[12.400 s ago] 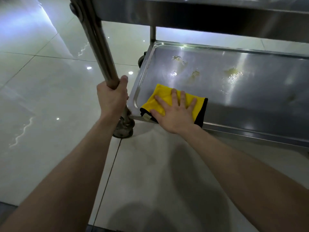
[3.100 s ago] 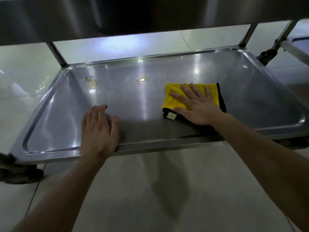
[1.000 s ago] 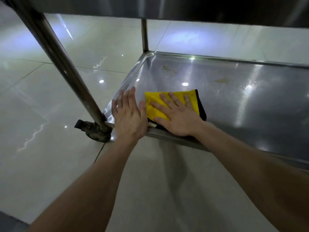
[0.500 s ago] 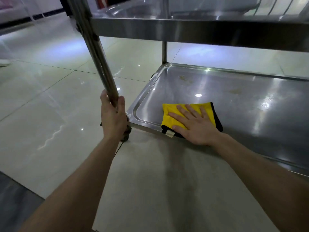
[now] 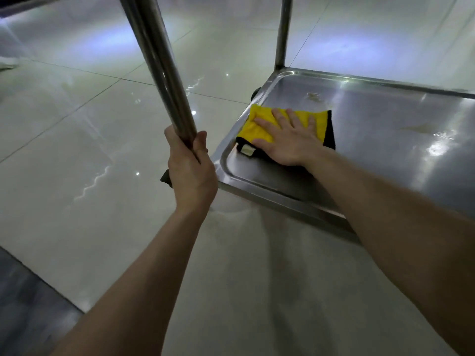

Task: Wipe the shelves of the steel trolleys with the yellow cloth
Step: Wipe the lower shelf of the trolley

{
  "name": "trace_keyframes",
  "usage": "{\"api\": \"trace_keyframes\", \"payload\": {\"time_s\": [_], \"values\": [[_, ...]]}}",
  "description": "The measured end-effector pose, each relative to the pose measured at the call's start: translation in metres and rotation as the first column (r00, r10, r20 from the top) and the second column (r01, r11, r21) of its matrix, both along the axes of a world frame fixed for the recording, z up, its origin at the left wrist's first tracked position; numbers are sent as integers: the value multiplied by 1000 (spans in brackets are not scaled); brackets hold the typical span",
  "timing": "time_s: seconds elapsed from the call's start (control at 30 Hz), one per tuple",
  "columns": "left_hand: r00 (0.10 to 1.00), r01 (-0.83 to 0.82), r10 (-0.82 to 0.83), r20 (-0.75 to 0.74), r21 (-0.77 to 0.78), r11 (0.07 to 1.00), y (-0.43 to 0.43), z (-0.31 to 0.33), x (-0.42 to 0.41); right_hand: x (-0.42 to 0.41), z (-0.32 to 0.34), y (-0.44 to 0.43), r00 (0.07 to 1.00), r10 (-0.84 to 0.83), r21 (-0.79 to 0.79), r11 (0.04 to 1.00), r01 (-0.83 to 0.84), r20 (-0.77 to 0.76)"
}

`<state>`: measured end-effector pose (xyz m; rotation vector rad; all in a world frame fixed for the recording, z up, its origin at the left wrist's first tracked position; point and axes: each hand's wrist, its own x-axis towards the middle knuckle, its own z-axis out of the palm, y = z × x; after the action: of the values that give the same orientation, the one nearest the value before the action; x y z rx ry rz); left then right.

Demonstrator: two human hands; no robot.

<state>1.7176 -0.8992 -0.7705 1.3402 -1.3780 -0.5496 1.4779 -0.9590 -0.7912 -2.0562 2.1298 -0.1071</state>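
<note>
Floor point(image 5: 77, 150): glossy pale tiles with dark joints, mirroring ceiling lights; one darker strip runs along the lower left corner.
Trolley shelf point(image 5: 385, 155): one steel shelf in view, the lowest, a shallow tray with a raised rim and rounded corners, sitting just above the floor.
Posts: two steel uprights. The near post point(image 5: 159, 60) rises from the shelf's near left corner, and the far post point(image 5: 282, 32) from its far left corner.
Hands: two, both bare.
Left hand point(image 5: 191, 173): wrapped round the near post low down, just above the shelf corner. Its fingers point(image 5: 171, 140) curl tight round the tube from the left and the thumb closes in from the right.
Right hand point(image 5: 289, 140): lies palm down on the cloth. Its fingers point(image 5: 279, 116) are straight and slightly spread, pressing flat and gripping nothing.
Yellow cloth point(image 5: 259, 124): one, folded into a pad with black edging, flat on the shelf near its left rim, between the two posts' corners and under the right hand.
Stains: two yellowish patches on the shelf, one point(image 5: 314, 96) just beyond the cloth, the other point(image 5: 421, 128) well to its right.
Castors: two partly seen, one point(image 5: 165, 179) behind the left hand, one point(image 5: 255, 92) under the far left corner.
Label point(image 5: 247, 150): one small pale tag at the cloth's near left corner.
</note>
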Motion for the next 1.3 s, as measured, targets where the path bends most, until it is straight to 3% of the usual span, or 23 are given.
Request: {"api": "trace_keyframes", "payload": {"time_s": [0.2, 0.43, 0.6, 0.87, 0.97, 1.03, 1.17, 1.3], "values": [[999, -29, 31, 40, -34, 999, 0, -1, 0, 38, 6, -13, 999, 29, 33, 999, -28, -29], [999, -31, 30, 45, 17, 999, 4, 4, 1, 78, 2, 74, 971, 240, -35, 970, -240, -11], [998, -10, 5, 62, 79, 997, 9, 14, 2, 81, -3, 135, 950, 287, -153, 940, -304, -122], [984, 79, -116, 133, 257, 963, 26, 18, 38, 68, 20, 187, 967, 226, -107, 971, -214, 117], [954, 29, -169, 248, 485, 874, 52, 21, 77, 77, 52, 209, 950, 175, -36, 984, -172, 257], [939, 19, -235, 251, 645, 764, 72, 38, 103, 93, 85, 222, 934, 175, 84, 974, -210, 313], [939, 150, -339, 63, 811, 566, 108, 116, 145, 155, 171, 227, 906, 222, 235, 918, -319, 361], [967, 174, -247, -60, 864, 473, 133, 233, 199, 236, 285, 231, 831, 203, 198, 917, -347, 518]]}}
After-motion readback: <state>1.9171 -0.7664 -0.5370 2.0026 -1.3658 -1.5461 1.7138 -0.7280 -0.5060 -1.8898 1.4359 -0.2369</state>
